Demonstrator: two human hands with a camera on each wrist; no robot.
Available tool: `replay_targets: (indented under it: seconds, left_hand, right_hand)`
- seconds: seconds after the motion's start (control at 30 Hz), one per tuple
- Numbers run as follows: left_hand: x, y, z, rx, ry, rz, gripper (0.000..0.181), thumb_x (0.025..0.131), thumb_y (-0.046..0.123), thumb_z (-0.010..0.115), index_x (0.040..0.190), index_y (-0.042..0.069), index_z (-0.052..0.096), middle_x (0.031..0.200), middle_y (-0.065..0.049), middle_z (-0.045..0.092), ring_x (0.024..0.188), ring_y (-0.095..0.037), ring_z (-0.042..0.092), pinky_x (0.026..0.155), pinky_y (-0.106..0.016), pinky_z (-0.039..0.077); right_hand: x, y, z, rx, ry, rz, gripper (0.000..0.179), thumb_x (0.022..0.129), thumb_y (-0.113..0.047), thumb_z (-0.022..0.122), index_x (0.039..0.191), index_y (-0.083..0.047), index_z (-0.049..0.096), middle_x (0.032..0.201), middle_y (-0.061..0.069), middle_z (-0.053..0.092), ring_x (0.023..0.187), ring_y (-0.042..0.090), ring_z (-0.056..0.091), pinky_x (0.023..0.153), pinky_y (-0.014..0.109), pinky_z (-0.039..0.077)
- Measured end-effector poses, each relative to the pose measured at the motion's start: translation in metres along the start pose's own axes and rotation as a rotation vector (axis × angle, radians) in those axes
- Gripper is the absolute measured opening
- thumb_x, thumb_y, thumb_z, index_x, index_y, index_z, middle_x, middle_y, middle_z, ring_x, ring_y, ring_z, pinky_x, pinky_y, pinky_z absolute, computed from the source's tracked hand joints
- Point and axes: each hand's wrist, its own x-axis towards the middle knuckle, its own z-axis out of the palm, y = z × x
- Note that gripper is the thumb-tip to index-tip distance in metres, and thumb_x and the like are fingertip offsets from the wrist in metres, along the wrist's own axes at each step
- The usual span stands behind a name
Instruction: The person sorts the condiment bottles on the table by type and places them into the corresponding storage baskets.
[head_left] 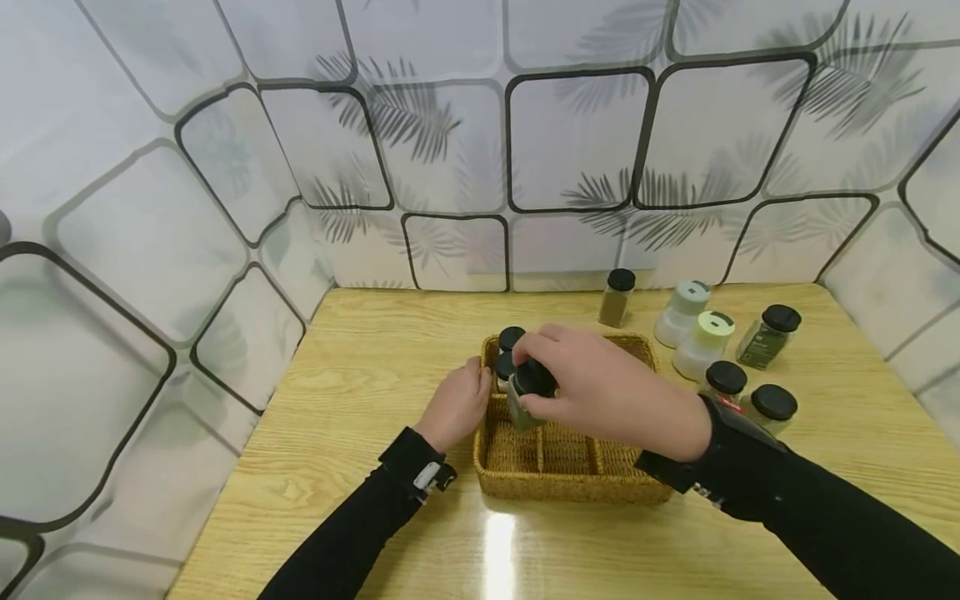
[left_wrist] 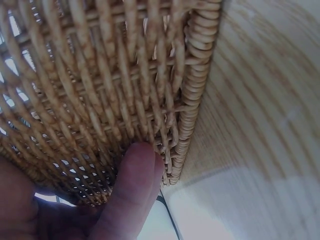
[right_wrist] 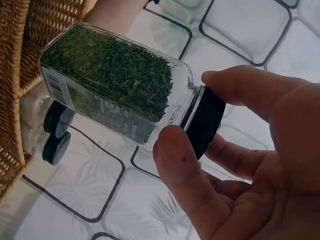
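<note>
My right hand (head_left: 592,383) pinches the black lid (right_wrist: 206,122) of a clear glass spice jar (right_wrist: 112,82) full of dried green herb flakes. The jar hangs tilted above the left part of a woven wicker basket (head_left: 573,487). At the basket's left side, my left hand (head_left: 456,407) grips the wall near the rim. One finger (left_wrist: 131,185) of it lies against the outer weave in the left wrist view. Two black-lidded jars (head_left: 512,337) stand in the back left compartment, partly hidden by the right hand.
Right of the basket stand a grey-lidded container (head_left: 682,312), a yellow-lidded container (head_left: 703,346), a green-labelled jar (head_left: 767,337) and two black-lidded jars (head_left: 772,404). Behind the basket is a jar of brown powder (head_left: 617,300). Patterned cloth (head_left: 450,167) encloses the wooden table (head_left: 360,350) behind and at both sides.
</note>
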Motion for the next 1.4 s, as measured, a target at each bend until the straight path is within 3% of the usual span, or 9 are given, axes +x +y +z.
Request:
replay_targets:
  seconds: [0.23,0.37,0.7,1.1,1.4]
  left_hand:
    - [0.000,-0.002,0.000,-0.001,-0.013,0.010,0.039,0.112,0.024,0.030,0.119,-0.006,0.054,0.067,-0.005,0.044,0.051,-0.017,0.042,0.050,-0.030,0.033]
    - [0.000,-0.001,0.000,-0.006,-0.015,0.000,0.038,0.111,0.024,0.030,0.118,-0.004,0.055,0.067,-0.005,0.045,0.051,-0.017,0.043,0.050,-0.029,0.033]
    - [0.000,-0.002,-0.001,-0.009,-0.034,-0.021,0.047,0.112,0.024,0.030,0.136,-0.012,0.047,0.072,-0.009,0.053,0.054,-0.019,0.049,0.052,-0.030,0.038]
    - [0.001,-0.002,0.001,-0.017,-0.020,-0.019,0.044,0.112,0.024,0.031,0.131,-0.010,0.051,0.073,-0.009,0.054,0.056,-0.019,0.050,0.053,-0.030,0.039]
    - [0.000,-0.001,0.000,0.004,-0.024,-0.033,0.048,0.112,0.025,0.031,0.139,-0.012,0.046,0.072,-0.008,0.053,0.055,-0.018,0.051,0.053,-0.030,0.040]
  right_hand:
    - [0.009,-0.003,0.016,0.000,-0.067,0.025,0.033,0.092,-0.030,0.074,0.119,-0.015,0.062,0.107,0.004,0.061,0.070,0.010,0.054,0.063,0.026,0.047]
    - [0.014,-0.003,0.026,-0.020,-0.077,0.018,0.034,0.092,-0.033,0.074,0.119,-0.015,0.062,0.104,0.002,0.060,0.069,0.010,0.053,0.063,0.026,0.046]
    - [0.023,0.007,0.056,-0.052,-0.071,-0.046,0.034,0.092,-0.030,0.075,0.114,-0.009,0.060,0.091,0.002,0.056,0.066,0.010,0.050,0.061,0.024,0.044]
    - [0.028,0.012,0.069,-0.071,-0.083,-0.029,0.036,0.091,-0.031,0.076,0.112,-0.007,0.060,0.091,0.004,0.058,0.067,0.011,0.053,0.061,0.025,0.046]
    - [0.030,0.015,0.078,-0.129,-0.076,-0.046,0.039,0.093,-0.034,0.074,0.115,-0.005,0.062,0.093,0.006,0.059,0.071,0.013,0.054,0.063,0.027,0.047]
